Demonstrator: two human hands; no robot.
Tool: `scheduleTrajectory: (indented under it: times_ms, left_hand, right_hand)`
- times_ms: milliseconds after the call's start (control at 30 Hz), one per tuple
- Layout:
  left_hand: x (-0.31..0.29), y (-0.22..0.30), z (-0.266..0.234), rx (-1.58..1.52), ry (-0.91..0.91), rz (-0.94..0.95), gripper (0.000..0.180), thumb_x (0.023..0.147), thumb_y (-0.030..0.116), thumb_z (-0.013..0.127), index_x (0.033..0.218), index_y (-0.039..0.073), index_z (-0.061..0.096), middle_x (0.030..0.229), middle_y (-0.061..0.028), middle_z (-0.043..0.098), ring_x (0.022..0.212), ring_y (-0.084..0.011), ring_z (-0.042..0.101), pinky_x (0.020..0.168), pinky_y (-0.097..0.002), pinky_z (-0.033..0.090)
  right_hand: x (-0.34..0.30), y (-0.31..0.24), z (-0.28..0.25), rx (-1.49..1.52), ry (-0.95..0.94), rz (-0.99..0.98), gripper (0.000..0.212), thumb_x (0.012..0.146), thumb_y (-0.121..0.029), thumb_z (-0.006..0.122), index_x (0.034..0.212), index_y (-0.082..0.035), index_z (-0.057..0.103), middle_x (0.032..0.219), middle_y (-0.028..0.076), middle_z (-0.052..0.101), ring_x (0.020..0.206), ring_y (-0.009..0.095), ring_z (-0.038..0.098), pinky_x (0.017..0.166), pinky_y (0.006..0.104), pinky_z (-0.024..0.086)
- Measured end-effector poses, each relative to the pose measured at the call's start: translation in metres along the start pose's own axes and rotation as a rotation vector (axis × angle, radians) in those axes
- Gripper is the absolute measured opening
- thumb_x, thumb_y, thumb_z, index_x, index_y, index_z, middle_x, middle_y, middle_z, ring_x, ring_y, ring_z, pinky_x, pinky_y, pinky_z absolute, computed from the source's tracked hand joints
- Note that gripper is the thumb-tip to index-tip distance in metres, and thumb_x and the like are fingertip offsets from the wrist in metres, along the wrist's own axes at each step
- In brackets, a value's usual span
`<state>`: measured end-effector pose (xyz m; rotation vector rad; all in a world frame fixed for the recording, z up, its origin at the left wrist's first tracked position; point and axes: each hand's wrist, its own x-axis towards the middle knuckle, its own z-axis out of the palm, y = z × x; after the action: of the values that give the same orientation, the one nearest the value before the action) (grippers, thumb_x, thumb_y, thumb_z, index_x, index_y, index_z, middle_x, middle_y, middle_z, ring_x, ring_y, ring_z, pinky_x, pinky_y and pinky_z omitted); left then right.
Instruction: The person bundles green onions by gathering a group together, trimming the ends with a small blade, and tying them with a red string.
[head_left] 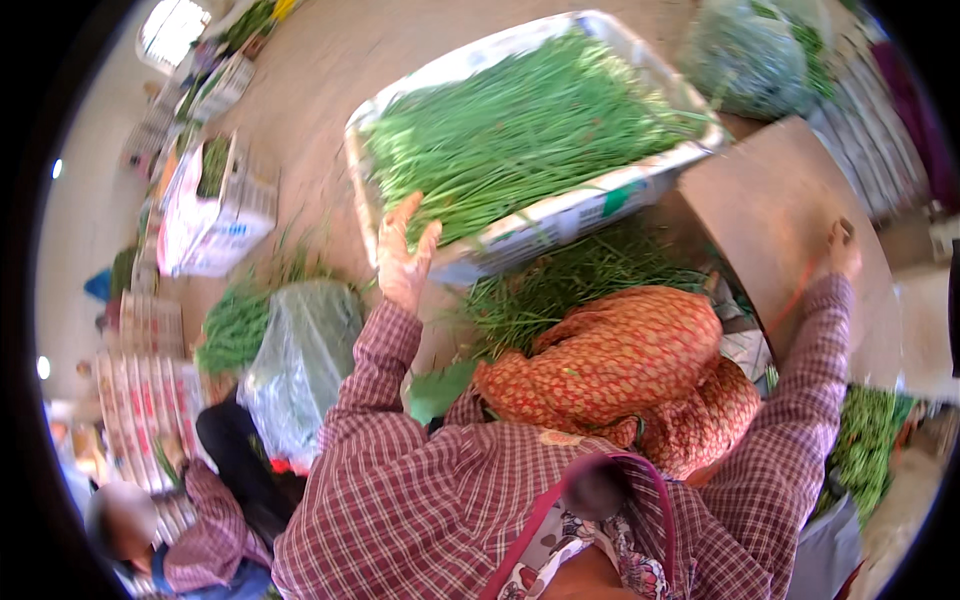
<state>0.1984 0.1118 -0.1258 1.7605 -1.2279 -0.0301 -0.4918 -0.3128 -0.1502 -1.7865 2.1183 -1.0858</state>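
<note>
A white plastic crate (pixel 600 205) full of long, thin green stalks like chives (pixel 530 130) stands in front of me. The stalks lie side by side, paler at the left end. My left hand (pixel 403 262) is at the crate's near left corner, its thumb and fingers apart over the rim and touching the stalk ends. Out to the right, my right hand (pixel 845 252) is at a brown board (pixel 780 205), with its fingers curled. A small dark spot shows at those fingertips; what it is I cannot make out.
Loose green stalks (pixel 590 265) lie between the crate and my patterned orange cloth (pixel 620 340). At left are a clear plastic bag (pixel 305 345), a white crate (pixel 225 215) and a seated person (pixel 205 520). A large plastic bag of greens (pixel 750 60) stands far right.
</note>
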Motion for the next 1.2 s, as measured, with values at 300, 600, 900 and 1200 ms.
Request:
scheduleTrajectory:
  times_ms: [300, 600, 900, 1200]
  left_hand:
    - [-0.022, -0.077, -0.020, -0.031, 0.277, -0.243, 0.047, 0.095, 0.016, 0.059, 0.140, 0.005, 0.051, 0.136, -0.0147, 0.053, 0.127, -0.0269, 0.049, 0.110, -0.0378, 0.035]
    - [-0.016, -0.081, -0.013, -0.199, 0.321, -0.202, 0.042, 0.098, 0.021, 0.053, 0.137, 0.005, 0.054, 0.126, -0.0109, 0.063, 0.122, -0.0240, 0.054, 0.108, -0.0362, 0.038]
    - [-0.013, -0.067, -0.017, -0.274, 0.337, -0.260, 0.047, 0.096, 0.016, 0.055, 0.141, 0.005, 0.050, 0.124, -0.0109, 0.064, 0.119, -0.0229, 0.055, 0.107, -0.0358, 0.039]
    - [-0.013, -0.064, -0.019, -0.287, 0.327, -0.203, 0.046, 0.098, 0.019, 0.054, 0.141, 0.002, 0.050, 0.128, -0.0117, 0.061, 0.118, -0.0222, 0.056, 0.105, -0.0351, 0.041]
  right_hand:
    - [-0.037, -0.198, -0.005, -0.334, -0.079, -0.585, 0.042, 0.099, -0.034, 0.056, 0.131, -0.008, 0.059, 0.130, 0.016, 0.062, 0.116, 0.031, 0.062, 0.099, 0.0374, 0.048]
    - [-0.348, -0.480, 0.150, 0.196, -1.009, -1.304, 0.090, 0.076, -0.053, 0.077, 0.146, -0.010, 0.040, 0.138, 0.017, 0.051, 0.128, 0.034, 0.048, 0.108, 0.0469, 0.040]
    - [-0.389, -0.497, 0.201, 0.000, -1.088, -1.358, 0.099, 0.066, -0.057, 0.081, 0.143, -0.010, 0.042, 0.129, 0.015, 0.055, 0.121, 0.034, 0.051, 0.105, 0.0477, 0.038]
    - [-0.385, -0.493, 0.217, 0.192, -1.093, -1.446, 0.069, 0.074, -0.053, 0.078, 0.122, -0.008, 0.056, 0.114, 0.015, 0.062, 0.104, 0.034, 0.056, 0.089, 0.0458, 0.047]
